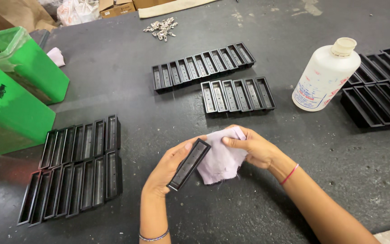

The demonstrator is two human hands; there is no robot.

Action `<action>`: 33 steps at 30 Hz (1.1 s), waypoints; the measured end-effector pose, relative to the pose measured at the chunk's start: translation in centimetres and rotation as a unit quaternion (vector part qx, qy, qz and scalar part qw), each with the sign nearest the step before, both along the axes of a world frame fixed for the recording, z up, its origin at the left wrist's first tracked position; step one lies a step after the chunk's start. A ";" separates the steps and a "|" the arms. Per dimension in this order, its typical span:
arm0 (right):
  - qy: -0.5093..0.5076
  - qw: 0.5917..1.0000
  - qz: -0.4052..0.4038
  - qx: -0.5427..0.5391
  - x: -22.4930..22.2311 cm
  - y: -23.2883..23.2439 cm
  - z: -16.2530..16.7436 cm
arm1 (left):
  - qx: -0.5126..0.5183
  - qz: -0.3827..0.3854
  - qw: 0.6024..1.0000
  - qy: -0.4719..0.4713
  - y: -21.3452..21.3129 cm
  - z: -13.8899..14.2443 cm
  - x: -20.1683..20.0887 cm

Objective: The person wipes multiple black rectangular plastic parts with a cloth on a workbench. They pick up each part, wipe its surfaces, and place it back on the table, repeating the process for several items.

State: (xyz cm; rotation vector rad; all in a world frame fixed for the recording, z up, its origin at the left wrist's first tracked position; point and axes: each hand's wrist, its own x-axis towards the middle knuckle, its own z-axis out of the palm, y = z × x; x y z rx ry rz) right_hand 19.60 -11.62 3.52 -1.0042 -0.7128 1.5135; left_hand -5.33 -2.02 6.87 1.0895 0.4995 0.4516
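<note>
The left hand grips a narrow black tray, open side up and nothing in it, above the dark table. The right hand pinches a pale pink cloth against its end. Farther off lie rows of empty black trays, a capped white bottle and green bins.
</note>
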 end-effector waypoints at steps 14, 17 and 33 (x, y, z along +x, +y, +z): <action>-0.400 0.872 -0.178 0.218 -2.6 0.0 0.4 | -0.014 -0.002 1.000 -0.023 -0.2 -0.6 0.8; -0.430 0.857 -0.211 0.192 -2.5 -0.2 0.7 | -0.009 -0.020 0.999 -0.041 -0.3 -0.7 0.8; -0.264 0.964 -0.009 0.024 -2.0 0.0 0.6 | -0.001 -0.019 0.999 -0.030 -0.4 -0.6 0.9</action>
